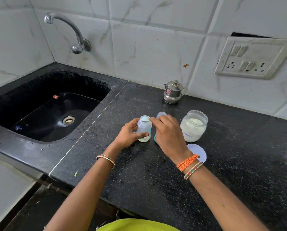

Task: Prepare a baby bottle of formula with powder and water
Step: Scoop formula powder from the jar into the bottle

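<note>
Bottle, powder jar and lids on the worktop

I saw the clear baby bottle (144,129) upright and open, a little white at its bottom; the open jar (193,125), half full of white powder, stood to its right, its white lid (200,151) flat in front.

- Home kitchen, by every sign.
- Black speckled stone counter (181,172) runs along a wall of white marble-look tiles (147,52).
- Black sink (52,110) is sunk into the counter at the left, with a drain in its floor and water drops on its rim.
- Curved metal tap (69,30) comes out of the wall above the sink.
- Switch and socket plate (252,59) is set in the tiles at the right.
- Small lidded steel pot (173,92) stands against the wall.
</note>
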